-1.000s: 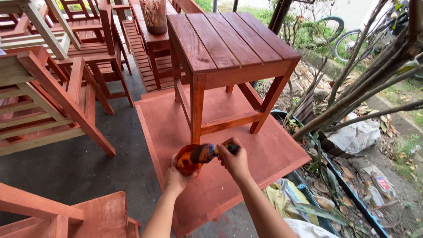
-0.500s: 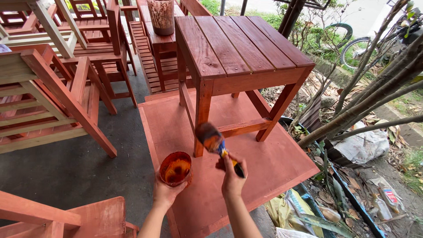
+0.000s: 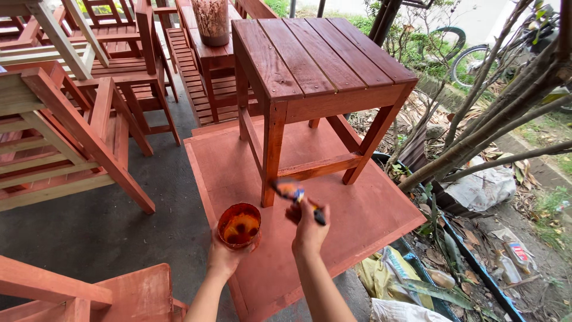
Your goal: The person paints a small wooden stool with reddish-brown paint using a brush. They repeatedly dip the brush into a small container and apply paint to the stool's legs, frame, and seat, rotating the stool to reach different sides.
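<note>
Outdoors on grey concrete, a flat board [image 3: 357,220] painted reddish brown lies on the ground, and a small wooden table [image 3: 316,65] with a slatted top stands on it. Bare board shows in front of the table and to its right; the board's right corner juts out over a strip of litter, dry leaves and crumpled bags [image 3: 476,185]. Slanting branches [image 3: 494,131] close off the right side, and a bicycle wheel [image 3: 471,62] shows beyond them.

To the left the concrete forms an open lane — bounded on its far side by a tilted chair frame [image 3: 71,137] and more stained furniture stacked behind. Another reddish wooden piece [image 3: 89,298] fills the lower left corner. Behind the table, a patterned pot [image 3: 211,21] stands on a slatted bench.

The left hand [image 3: 229,256] is cupped under a small round bowl [image 3: 239,225] of orange-brown stain, fingers wrapped up its side, held above the board's near left part. The right hand [image 3: 310,229] is closed around the dark handle of a paintbrush [image 3: 295,194]; its wet bristles point up and left — just beside the foot of the table's front left leg [image 3: 271,161], though whether they touch the wood cannot be told. Bowl and brush are near each other but apart.
</note>
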